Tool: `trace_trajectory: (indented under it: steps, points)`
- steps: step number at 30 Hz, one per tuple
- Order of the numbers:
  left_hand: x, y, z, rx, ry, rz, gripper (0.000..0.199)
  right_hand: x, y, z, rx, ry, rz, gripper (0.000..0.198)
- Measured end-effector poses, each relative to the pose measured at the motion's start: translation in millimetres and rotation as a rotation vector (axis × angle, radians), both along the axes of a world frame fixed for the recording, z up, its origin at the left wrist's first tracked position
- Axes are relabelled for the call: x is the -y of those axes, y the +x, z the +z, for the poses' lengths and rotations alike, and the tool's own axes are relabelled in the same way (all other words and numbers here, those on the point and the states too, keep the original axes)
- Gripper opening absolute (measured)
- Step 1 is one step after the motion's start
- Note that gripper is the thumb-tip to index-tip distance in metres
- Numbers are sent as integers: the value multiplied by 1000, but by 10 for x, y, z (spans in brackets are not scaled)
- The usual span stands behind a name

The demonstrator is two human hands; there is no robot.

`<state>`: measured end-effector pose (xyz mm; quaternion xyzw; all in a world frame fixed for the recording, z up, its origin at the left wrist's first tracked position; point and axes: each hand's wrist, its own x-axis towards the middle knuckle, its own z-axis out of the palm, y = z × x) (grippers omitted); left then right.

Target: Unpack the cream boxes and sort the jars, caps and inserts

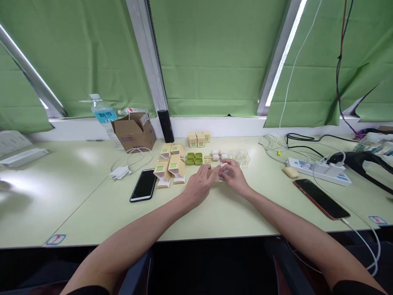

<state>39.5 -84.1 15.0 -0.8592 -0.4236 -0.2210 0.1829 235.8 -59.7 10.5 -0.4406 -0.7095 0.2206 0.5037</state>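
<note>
In the head view, my left hand (199,184) and my right hand (233,176) meet at the middle of the table. Their bent fingers close on a small tan-and-white cardboard box (217,179), mostly covered by the fingers. To the left stand several open tan cartons (177,167) with raised flaps. Just beyond my left hand are several small green trays (194,158) and tiny yellowish pieces (208,158). Past my right hand lie several pale pink-white small pieces (218,155) and clear plastic cups (241,155). Several closed tan boxes (199,139) stand farther back.
A black phone (143,185) and a white charger (120,173) lie left, before a brown carton (135,133) and a water bottle (106,119). A black cylinder (166,125) stands behind. On the right are a power strip (319,171), cables and another phone (321,198).
</note>
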Motion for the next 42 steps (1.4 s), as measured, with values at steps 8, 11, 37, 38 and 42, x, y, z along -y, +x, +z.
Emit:
trace_trajectory:
  steps: [8, 11, 37, 38, 42]
  points:
    - [-125, -213, 144, 163, -165, 170, 62, -127, 129, 52, -467, -252, 30, 47]
    - [-167, -276, 193, 280, -170, 146, 60, -151, 193, 80, -380, -220, -10, 41]
    - [-152, -114, 260, 1592, -1220, -659, 47, 43, -44, 526, -53, -258, 332, 54]
    - [-152, -108, 253, 1587, -1219, -657, 47, 33, -74, 552, -75, -288, 351, 57]
    - [-223, -96, 161, 1563, -1137, -630, 51, -39, -134, 595, -259, -317, 327, 58]
